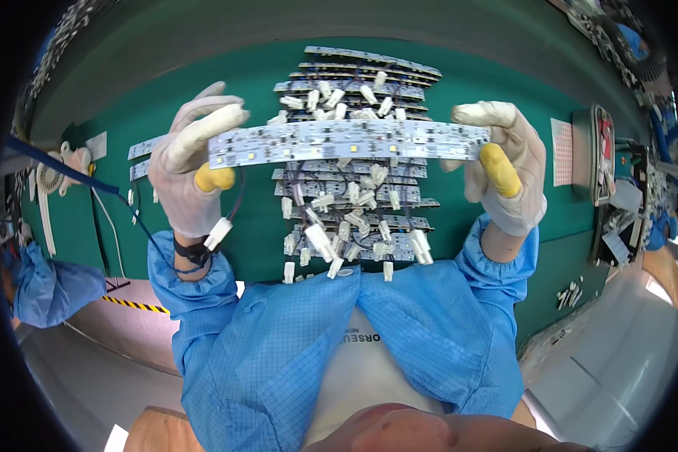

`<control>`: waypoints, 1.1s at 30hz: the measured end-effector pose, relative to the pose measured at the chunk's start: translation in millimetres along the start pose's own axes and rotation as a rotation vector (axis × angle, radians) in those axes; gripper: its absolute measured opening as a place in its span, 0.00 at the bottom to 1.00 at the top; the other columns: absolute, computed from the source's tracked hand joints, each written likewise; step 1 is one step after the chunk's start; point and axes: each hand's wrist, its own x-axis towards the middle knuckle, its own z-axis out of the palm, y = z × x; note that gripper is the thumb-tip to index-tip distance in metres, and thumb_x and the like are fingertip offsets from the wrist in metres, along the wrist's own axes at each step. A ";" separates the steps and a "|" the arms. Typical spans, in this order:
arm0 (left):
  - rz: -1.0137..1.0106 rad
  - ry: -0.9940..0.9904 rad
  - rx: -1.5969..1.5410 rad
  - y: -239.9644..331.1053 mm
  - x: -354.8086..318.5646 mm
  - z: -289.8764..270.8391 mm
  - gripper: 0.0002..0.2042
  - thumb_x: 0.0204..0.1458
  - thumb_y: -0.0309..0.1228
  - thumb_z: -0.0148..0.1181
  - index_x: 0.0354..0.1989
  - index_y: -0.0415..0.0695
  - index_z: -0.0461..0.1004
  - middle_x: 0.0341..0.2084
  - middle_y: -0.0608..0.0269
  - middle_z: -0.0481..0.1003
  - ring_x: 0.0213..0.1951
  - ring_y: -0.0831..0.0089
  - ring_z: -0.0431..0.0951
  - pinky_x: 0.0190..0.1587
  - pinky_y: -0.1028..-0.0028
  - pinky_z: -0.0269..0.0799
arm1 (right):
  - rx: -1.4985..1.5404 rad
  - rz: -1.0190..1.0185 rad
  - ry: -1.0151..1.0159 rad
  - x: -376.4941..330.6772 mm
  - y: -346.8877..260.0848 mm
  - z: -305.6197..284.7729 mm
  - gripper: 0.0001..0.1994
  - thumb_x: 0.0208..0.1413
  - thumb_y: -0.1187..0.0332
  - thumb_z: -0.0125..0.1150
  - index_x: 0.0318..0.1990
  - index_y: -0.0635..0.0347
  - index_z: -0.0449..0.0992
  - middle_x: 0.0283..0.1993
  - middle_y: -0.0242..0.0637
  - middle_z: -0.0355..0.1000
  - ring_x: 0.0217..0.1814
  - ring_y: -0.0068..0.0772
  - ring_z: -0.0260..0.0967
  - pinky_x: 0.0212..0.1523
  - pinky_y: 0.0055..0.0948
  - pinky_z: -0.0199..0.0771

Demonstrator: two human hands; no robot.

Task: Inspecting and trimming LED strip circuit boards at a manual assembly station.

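Note:
I hold up a long white LED circuit board strip (331,143), dotted with small parts and yellowish LEDs, roughly level before me. My left hand (188,166), in a white glove with a yellow thumb cover, pinches its left end. My right hand (511,166), gloved the same way, grips the right end. Thin wires with white plug connectors (320,242) hang from the strip or the boards behind; which belong to it I cannot tell. Below it, a stack of similar LED boards (373,71) with many connectors covers the middle of the green mat.
A black wrist strap (192,252) with a blue cord (68,167) ties my left wrist toward the left. More boards (143,158) lie at left, near a white reel (64,167). At right stand a metal-edged bin (601,154) and a printed sheet (562,151). A blue-sleeved person (56,290) is at far left.

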 end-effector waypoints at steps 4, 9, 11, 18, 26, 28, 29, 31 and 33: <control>0.016 0.013 -0.033 -4.2 -2.9 2.8 0.31 0.43 0.56 0.59 0.42 0.38 0.75 0.36 0.52 0.75 0.45 0.59 0.73 0.56 0.56 0.63 | 0.027 -0.064 0.054 -0.7 -0.1 4.7 0.22 0.53 0.65 0.60 0.49 0.73 0.65 0.38 0.42 0.71 0.25 0.23 0.69 0.20 0.14 0.62; -0.152 0.051 0.101 5.7 -1.6 5.8 0.26 0.53 0.51 0.53 0.46 0.37 0.73 0.44 0.51 0.74 0.54 0.59 0.70 0.54 0.64 0.64 | 0.036 -0.111 -0.022 -0.8 -5.2 7.4 0.26 0.53 0.58 0.60 0.50 0.74 0.65 0.38 0.44 0.73 0.15 0.18 0.63 0.16 0.14 0.59; -0.233 -0.036 0.211 2.4 3.6 4.6 0.26 0.56 0.51 0.49 0.47 0.38 0.73 0.45 0.55 0.75 0.55 0.64 0.70 0.53 0.71 0.65 | 0.069 -0.240 -0.051 1.5 6.1 5.8 0.28 0.55 0.54 0.58 0.51 0.75 0.64 0.43 0.50 0.72 0.16 0.19 0.65 0.14 0.13 0.59; -0.241 0.006 -0.003 -2.0 1.2 6.9 0.26 0.53 0.50 0.54 0.47 0.37 0.73 0.48 0.52 0.73 0.55 0.63 0.69 0.54 0.71 0.63 | 0.050 -0.141 -0.052 0.7 -0.4 5.5 0.25 0.55 0.60 0.59 0.52 0.74 0.64 0.40 0.48 0.73 0.17 0.15 0.63 0.14 0.12 0.57; -0.185 0.057 -0.102 12.2 -2.8 5.9 0.26 0.46 0.42 0.65 0.46 0.31 0.72 0.46 0.46 0.71 0.56 0.56 0.67 0.53 0.67 0.66 | -0.026 -0.066 0.040 5.8 5.7 2.8 0.23 0.55 0.62 0.59 0.51 0.70 0.65 0.37 0.36 0.70 0.16 0.11 0.56 0.16 0.11 0.51; -0.166 0.071 -0.150 16.5 -0.8 7.3 0.29 0.41 0.47 0.66 0.43 0.33 0.74 0.44 0.48 0.72 0.53 0.57 0.68 0.53 0.66 0.66 | -0.053 -0.006 0.056 5.7 8.9 -1.9 0.22 0.55 0.62 0.58 0.52 0.69 0.65 0.39 0.34 0.70 0.17 0.10 0.55 0.17 0.10 0.51; -0.106 0.048 -0.119 14.7 -0.4 5.9 0.29 0.40 0.48 0.66 0.43 0.34 0.75 0.43 0.48 0.73 0.52 0.58 0.69 0.53 0.64 0.65 | -0.037 -0.022 0.063 6.2 12.6 -3.5 0.21 0.55 0.62 0.58 0.51 0.68 0.65 0.40 0.33 0.70 0.18 0.09 0.55 0.17 0.10 0.51; -0.013 0.012 -0.092 15.3 2.6 4.0 0.28 0.39 0.48 0.66 0.42 0.36 0.76 0.41 0.50 0.74 0.49 0.60 0.71 0.55 0.61 0.64 | -0.031 -0.037 0.087 7.3 12.7 -2.2 0.19 0.55 0.63 0.57 0.50 0.67 0.67 0.42 0.32 0.70 0.20 0.09 0.55 0.20 0.09 0.52; 0.037 0.001 -0.119 17.1 1.5 4.1 0.27 0.40 0.48 0.65 0.43 0.38 0.76 0.39 0.51 0.75 0.46 0.62 0.73 0.58 0.57 0.61 | -0.101 -0.053 0.068 10.1 14.2 -5.8 0.19 0.55 0.63 0.56 0.49 0.67 0.67 0.41 0.32 0.70 0.21 0.09 0.55 0.21 0.09 0.52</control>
